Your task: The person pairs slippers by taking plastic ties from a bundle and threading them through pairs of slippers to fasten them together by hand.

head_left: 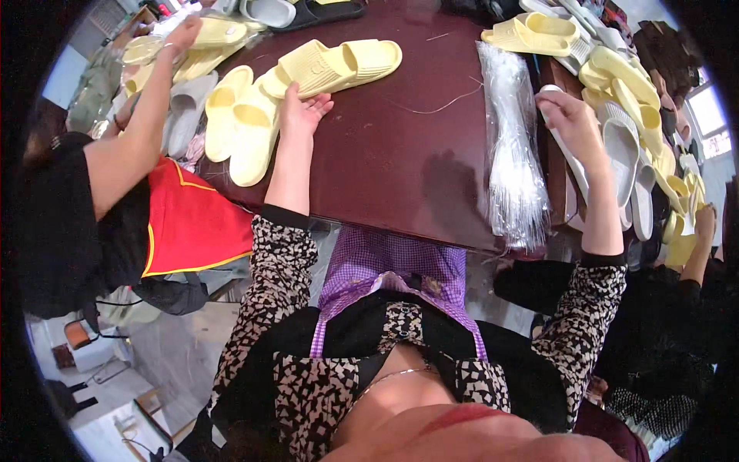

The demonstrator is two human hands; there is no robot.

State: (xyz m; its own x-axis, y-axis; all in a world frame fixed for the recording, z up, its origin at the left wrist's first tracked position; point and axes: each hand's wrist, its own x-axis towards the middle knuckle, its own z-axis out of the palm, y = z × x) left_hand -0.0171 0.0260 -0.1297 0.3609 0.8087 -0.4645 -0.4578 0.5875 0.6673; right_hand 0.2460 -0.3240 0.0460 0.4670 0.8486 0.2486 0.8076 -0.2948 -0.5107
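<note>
My left hand (302,114) is palm up with its fingers loosely spread, at the near edge of a pair of yellow slippers (319,71). The slippers lie overlapped, and the fingertips touch or nearly touch the ribbed strap. My right hand (573,123) is closed in a pinch at the table's right side, over a white slipper (573,165). What the fingers hold, if anything, is too small to make out. Just left of it lies a clear plastic bag (514,146) of thin transparent strands. Another yellow pair (250,146) rests left of my left hand.
The dark red table (400,162) carries a loose thin strand (443,110). Piled yellow and grey slippers (623,85) stand at the right. At the left, a co-worker's hand (185,35) touches more yellow slippers (219,35). Another person's hand (705,222) is at far right.
</note>
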